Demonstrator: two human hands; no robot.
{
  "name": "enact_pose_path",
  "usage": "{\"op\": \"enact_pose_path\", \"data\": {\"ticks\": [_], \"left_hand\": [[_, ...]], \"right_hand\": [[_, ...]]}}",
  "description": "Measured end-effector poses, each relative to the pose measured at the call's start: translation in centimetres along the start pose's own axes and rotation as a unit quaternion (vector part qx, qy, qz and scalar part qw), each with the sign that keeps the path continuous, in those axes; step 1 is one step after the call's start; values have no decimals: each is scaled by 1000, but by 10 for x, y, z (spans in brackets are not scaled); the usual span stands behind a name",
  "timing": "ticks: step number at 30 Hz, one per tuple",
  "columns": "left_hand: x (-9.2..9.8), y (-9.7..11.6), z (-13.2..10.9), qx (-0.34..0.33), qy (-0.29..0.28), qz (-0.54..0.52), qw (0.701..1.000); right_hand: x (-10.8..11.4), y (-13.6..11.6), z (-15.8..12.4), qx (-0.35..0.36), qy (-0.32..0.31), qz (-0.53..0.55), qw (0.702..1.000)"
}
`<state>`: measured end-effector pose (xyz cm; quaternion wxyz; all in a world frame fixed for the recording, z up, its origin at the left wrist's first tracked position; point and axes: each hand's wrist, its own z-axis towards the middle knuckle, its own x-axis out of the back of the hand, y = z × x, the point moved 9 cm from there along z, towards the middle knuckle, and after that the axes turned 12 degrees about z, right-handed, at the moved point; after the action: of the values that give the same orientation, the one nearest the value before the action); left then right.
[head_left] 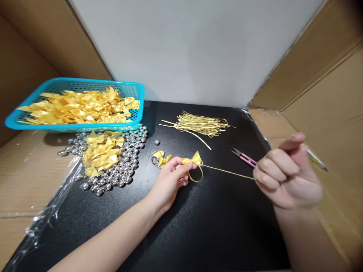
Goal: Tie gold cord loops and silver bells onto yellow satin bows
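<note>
My left hand [174, 173] pinches a yellow ribbon bow [196, 158] over the middle of the table. A loop of gold cord [203, 174] hangs below the bow. From there the cord runs taut to the right, into the curled fingers of my right hand [280, 173], which is raised, its index finger pointing out. Just left of my left hand lie more yellow bows [161, 158] with looped cord. Pink-handled thread snips [244, 157] rest on the table, partly behind my right hand. A slim dark-tipped object [317, 160] shows beyond that hand; its kind is unclear.
A blue basket [138, 90] full of yellow ribbon bows stands at the back left. In front of it, a pile of yellow bows [103, 153] sits among many silver bells [129, 156]. Cut gold cords [201, 124] lie at the back. Cardboard walls [326, 75] flank the black table [198, 234].
</note>
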<state>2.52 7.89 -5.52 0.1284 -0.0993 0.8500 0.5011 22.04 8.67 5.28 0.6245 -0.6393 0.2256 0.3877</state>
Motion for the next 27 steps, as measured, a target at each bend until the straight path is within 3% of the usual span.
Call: {"op": "enact_pose_path", "data": {"ticks": [11,14,20,27], "left_hand": [[10,5,2,-20,53,-35,998],[10,5,2,-20,49,-40,998],[9,2,5,-9,27,-41,999],[9,3,4,0,20,-54,998]], "right_hand": [[-26,22,-22,-157,-111,-33,981],[-21,25,-17,-182,-77,-23,980],[11,25,-3,-110,54,-70,990],[33,51,-35,-122,97,-56,986]]}}
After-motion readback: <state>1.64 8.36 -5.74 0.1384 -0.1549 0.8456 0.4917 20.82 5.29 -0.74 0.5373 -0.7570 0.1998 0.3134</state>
